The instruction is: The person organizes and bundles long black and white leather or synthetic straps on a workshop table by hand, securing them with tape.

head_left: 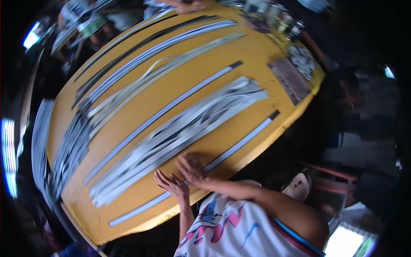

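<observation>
Both hands lie flat and open, holding nothing: the right hand (191,168) presses the long grey strip (195,172) running diagonally along the bench (128,214) edge, left hand (171,184) just beside.

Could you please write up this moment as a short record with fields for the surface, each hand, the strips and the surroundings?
surface: yellow table, seen tilted
left hand: flat, palm down, beside the near strip
right hand: flat, fingers spread, resting on the near strip
strips: big loose pile mid-table; single long strip beyond it; more bundles along the far side
other: dark patterned sheet at the table's end
grasp: neither hand holds anything
</observation>
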`<action>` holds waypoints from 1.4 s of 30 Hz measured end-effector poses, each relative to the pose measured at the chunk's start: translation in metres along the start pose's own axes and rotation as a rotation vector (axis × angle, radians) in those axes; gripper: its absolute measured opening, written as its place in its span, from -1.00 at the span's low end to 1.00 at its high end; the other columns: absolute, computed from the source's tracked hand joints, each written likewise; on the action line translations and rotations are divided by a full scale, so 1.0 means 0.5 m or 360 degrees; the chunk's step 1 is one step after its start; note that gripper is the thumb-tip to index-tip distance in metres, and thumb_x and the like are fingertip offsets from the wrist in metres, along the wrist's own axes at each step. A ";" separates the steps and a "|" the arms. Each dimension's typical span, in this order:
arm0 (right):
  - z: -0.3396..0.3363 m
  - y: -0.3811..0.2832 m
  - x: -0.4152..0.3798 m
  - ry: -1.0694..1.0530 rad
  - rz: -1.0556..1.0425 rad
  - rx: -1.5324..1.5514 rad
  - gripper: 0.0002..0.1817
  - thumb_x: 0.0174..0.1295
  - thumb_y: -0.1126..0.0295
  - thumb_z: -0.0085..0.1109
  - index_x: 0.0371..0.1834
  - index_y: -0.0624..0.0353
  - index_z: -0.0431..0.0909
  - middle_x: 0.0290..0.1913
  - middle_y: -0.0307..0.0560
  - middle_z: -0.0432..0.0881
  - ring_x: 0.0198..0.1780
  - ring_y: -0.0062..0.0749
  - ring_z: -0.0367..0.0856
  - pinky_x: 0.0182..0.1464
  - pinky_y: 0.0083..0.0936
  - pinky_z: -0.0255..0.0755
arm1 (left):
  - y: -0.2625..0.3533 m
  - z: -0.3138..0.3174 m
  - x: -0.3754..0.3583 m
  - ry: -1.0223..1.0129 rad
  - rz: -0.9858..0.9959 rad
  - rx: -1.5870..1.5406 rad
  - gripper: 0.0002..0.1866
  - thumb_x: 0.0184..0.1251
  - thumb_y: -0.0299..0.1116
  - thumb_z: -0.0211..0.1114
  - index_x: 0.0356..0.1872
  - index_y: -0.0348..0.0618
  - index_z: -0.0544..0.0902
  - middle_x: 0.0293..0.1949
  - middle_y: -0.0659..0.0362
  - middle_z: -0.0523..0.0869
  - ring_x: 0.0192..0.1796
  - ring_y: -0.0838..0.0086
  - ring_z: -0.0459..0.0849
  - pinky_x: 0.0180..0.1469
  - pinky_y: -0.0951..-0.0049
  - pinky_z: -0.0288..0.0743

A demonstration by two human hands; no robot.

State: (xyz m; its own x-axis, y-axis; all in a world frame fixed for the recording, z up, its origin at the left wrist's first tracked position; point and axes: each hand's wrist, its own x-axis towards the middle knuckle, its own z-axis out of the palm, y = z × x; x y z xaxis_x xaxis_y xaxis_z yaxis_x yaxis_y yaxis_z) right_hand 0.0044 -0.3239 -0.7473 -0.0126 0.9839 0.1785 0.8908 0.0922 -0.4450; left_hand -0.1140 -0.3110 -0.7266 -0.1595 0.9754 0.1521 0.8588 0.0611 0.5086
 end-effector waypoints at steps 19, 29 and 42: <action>-0.379 0.704 -0.056 0.0278 0.1039 -0.0781 -0.14 0.43 -0.24 -0.13 0.56 0.19 0.08 0.53 0.28 0.16 0.54 0.25 0.04 0.50 0.18 -0.10 | -0.019 0.017 0.018 0.0156 -0.0761 0.0621 -0.23 0.56 0.10 -0.06 0.59 -0.17 0.05 0.59 -0.08 0.09 0.62 0.05 0.00 0.57 -0.07 -0.17; -0.377 0.775 -0.087 0.0224 0.1010 -0.0932 -0.15 0.48 -0.32 -0.34 0.61 0.07 0.07 0.61 0.06 0.08 0.58 0.05 0.06 0.52 -0.02 0.00 | -0.550 -0.226 0.187 0.0304 -0.1023 0.0745 -0.16 0.55 0.23 -0.18 0.60 -0.20 0.02 0.61 -0.08 0.06 0.63 0.02 0.00 0.60 0.05 -0.11; -0.403 0.685 -0.048 0.0184 0.1117 -0.1553 -0.32 0.51 -0.12 -0.18 0.54 0.07 0.19 0.52 0.06 0.25 0.52 -0.03 0.22 0.45 -0.04 0.09 | -0.794 -0.370 0.272 0.0196 -0.1089 0.0880 -0.26 0.60 0.21 -0.33 0.63 0.03 0.01 0.65 0.12 0.00 0.66 0.22 -0.03 0.58 -0.07 -0.15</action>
State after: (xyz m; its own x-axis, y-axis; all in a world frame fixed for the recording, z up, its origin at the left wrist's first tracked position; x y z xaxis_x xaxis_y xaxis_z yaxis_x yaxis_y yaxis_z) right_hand 0.4013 -0.3468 -0.7273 0.6081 0.7489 0.2633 0.6560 -0.6609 0.3645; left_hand -0.5666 -0.2415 -0.7509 -0.7481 0.6598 0.0714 0.6632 0.7472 0.0441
